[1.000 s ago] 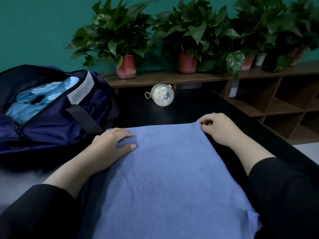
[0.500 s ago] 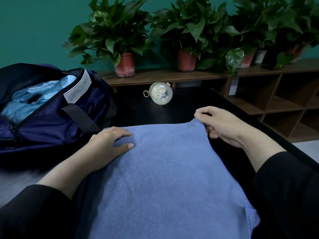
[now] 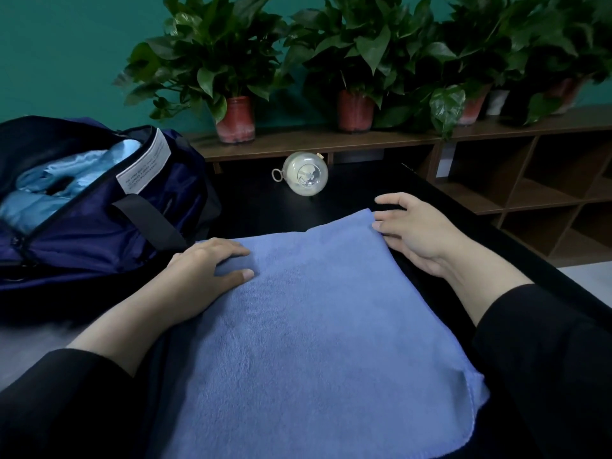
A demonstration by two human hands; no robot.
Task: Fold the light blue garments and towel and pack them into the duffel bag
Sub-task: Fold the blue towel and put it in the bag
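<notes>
Towel [image 3: 308, 326] flat on dark tabletop [image 3: 265, 207], landmark. Left hand [image 3: 205, 270] at towel's far-left corner, fingers curled over edge, thumb pressing on top. Right hand [image 3: 414, 233] at towel's far-right corner, fingers loosely spread, touching raised corner. Duffel bag [image 3: 99, 220] left of towel, unzipped, light blue garments [image 3: 49, 187] inside.

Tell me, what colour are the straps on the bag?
The strap on the duffel bag is black, against navy fabric; the head view shows it.
</notes>
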